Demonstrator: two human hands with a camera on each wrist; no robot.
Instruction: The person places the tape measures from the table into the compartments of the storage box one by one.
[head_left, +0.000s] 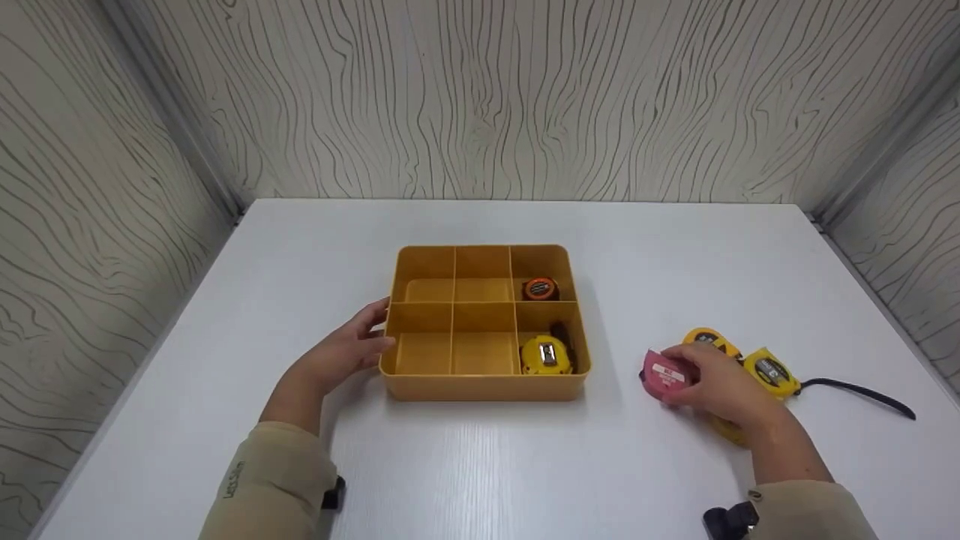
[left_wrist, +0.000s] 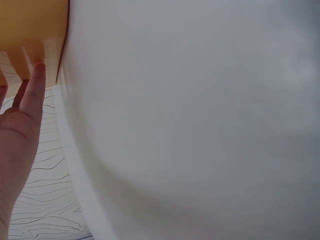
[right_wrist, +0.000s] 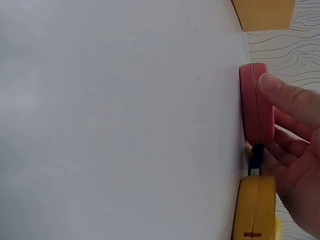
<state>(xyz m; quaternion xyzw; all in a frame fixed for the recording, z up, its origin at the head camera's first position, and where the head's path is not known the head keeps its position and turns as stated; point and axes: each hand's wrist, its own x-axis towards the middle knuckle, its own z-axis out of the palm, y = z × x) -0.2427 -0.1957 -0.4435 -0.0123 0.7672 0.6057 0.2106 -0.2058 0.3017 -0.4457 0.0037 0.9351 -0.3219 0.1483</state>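
Note:
My right hand [head_left: 720, 381] pinches a pink tape measure [head_left: 665, 375] between thumb and fingers, to the right of the box. In the right wrist view the pink tape measure [right_wrist: 252, 105] is low at the table, with my thumb on its near side. My left hand [head_left: 341, 352] rests against the left wall of a mustard-yellow divided box [head_left: 484, 387], its fingers extended and touching the side. Inside the box's right column, a yellow tape measure [head_left: 541, 356] lies in the front compartment and an orange-and-black tape measure [head_left: 541, 289] in the back one.
Around my right hand lie an orange-yellow tape measure [head_left: 705, 339], a yellow tape measure [head_left: 769, 371] with a black wrist strap [head_left: 862, 388], and another yellow one [head_left: 727, 430] partly hidden under my wrist. Wood-patterned panels [head_left: 480, 97] enclose the white table [head_left: 480, 465].

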